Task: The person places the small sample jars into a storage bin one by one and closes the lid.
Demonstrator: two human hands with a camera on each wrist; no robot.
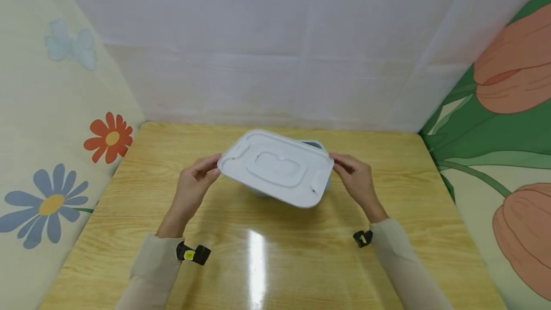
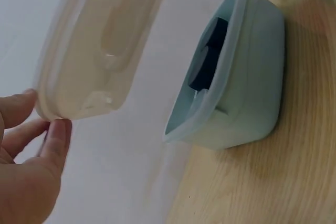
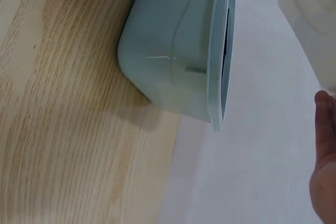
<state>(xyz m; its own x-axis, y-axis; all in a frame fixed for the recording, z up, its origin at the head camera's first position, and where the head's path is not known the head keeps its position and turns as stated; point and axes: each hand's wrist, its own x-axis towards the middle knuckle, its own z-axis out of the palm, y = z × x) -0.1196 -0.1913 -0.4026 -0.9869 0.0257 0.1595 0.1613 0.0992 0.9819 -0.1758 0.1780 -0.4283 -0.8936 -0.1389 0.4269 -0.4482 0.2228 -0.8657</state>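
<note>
A white rectangular lid [image 1: 280, 169] is held up, tilted, between both hands above a pale blue-green storage box [image 2: 257, 72]. My left hand [image 1: 195, 183] pinches the lid's left end between thumb and fingers. At the opposite end, my right hand [image 1: 355, 178] grips the lid's right corner; the right wrist view catches only part of this hand. The box stands on the table, apart from the lid, and its mouth is uncovered. Inside it, dark blue or black items [image 2: 210, 56] show in the left wrist view, their kind unclear. From the head view the lid hides most of the box.
The wood-grain table [image 1: 387, 262] carries the box near its back half. A white cloth backdrop [image 1: 275, 61] rises behind the table's far edge. Flower-printed panels [image 1: 43, 123] stand along the left and right sides. Each wrist wears a black camera strap [image 1: 193, 254].
</note>
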